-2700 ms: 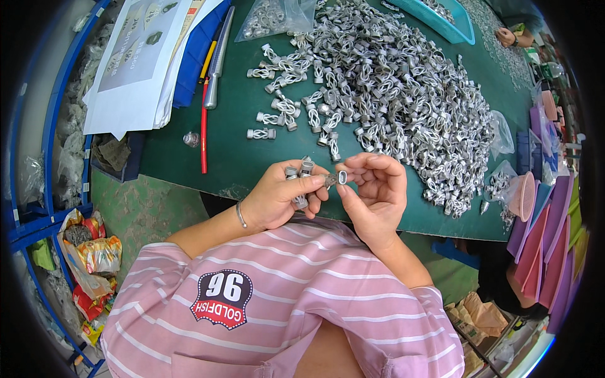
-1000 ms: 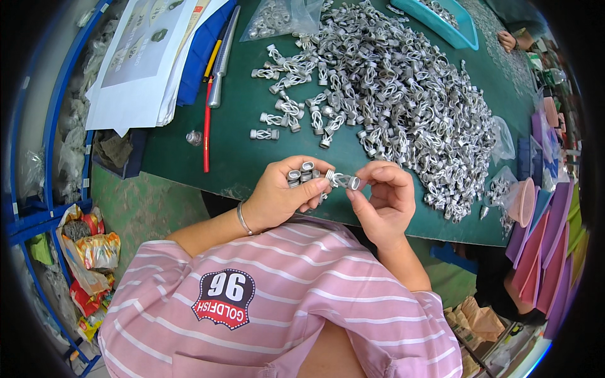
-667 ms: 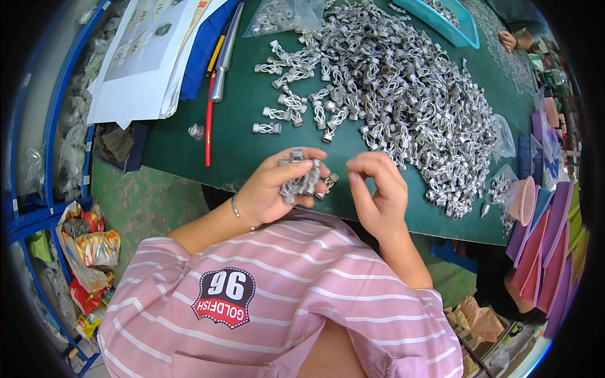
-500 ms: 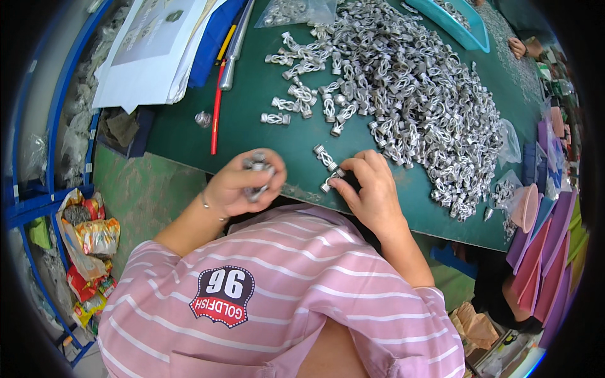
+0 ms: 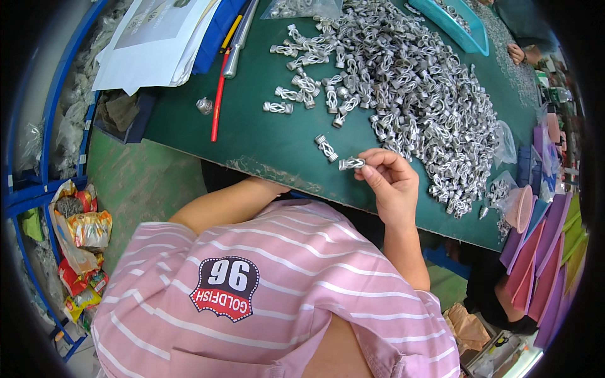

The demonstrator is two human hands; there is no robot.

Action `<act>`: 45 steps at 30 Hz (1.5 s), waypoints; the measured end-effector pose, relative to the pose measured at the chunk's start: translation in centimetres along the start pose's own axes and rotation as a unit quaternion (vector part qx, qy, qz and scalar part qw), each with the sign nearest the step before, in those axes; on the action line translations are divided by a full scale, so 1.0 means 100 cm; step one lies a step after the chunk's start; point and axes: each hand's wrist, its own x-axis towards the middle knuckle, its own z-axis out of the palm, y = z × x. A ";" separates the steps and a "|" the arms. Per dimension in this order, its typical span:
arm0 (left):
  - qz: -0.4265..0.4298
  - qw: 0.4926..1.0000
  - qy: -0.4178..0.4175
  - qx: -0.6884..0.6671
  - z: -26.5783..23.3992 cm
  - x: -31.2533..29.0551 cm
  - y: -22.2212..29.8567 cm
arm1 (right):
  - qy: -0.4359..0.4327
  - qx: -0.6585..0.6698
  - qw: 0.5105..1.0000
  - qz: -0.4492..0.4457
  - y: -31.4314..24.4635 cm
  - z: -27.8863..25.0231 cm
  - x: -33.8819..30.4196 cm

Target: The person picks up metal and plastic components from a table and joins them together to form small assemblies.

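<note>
Between the thumb and fingers of my right hand [image 5: 394, 183] is a small silvery metal fitting with a ribbed end and twisted wire loops [image 5: 348, 164], pinched just above the green table. Just left of it lies a similar loose fitting [image 5: 326, 148]. A big heap of the same fittings [image 5: 422, 94] covers the table's right half, with several strays at its left side. Only the back edge of my left hand [image 5: 272, 185] shows at the table's near edge; its fingers are hidden below, so what it holds cannot be seen.
A red pencil [image 5: 219, 104], a metal rod [image 5: 238, 47] and a small silvery part [image 5: 204, 106] lie at left, near papers [image 5: 151, 57]. A turquoise tray [image 5: 450, 25] stands at the back. Another person's hand [image 5: 517, 54] rests at far right, above stacked coloured bins [image 5: 535, 258].
My left hand, which held several fittings over the table edge, has dropped below the edge. My right hand has moved right, lifting one fitting away from the one beside it.
</note>
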 end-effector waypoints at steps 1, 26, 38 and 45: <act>0.005 1.000 -0.009 0.009 0.013 0.011 0.003 | 0.010 0.023 1.000 0.007 0.000 -0.002 -0.001; 0.414 0.864 -0.032 0.284 0.032 -0.115 0.059 | -0.077 0.075 0.994 -0.034 0.000 0.012 0.010; 0.325 0.939 -0.074 0.091 0.032 -0.098 0.054 | -0.006 -0.149 0.957 -0.248 -0.007 0.032 0.004; 0.205 0.965 -0.129 -0.102 0.018 -0.095 0.054 | -0.071 -0.306 0.913 -0.261 -0.018 0.038 0.017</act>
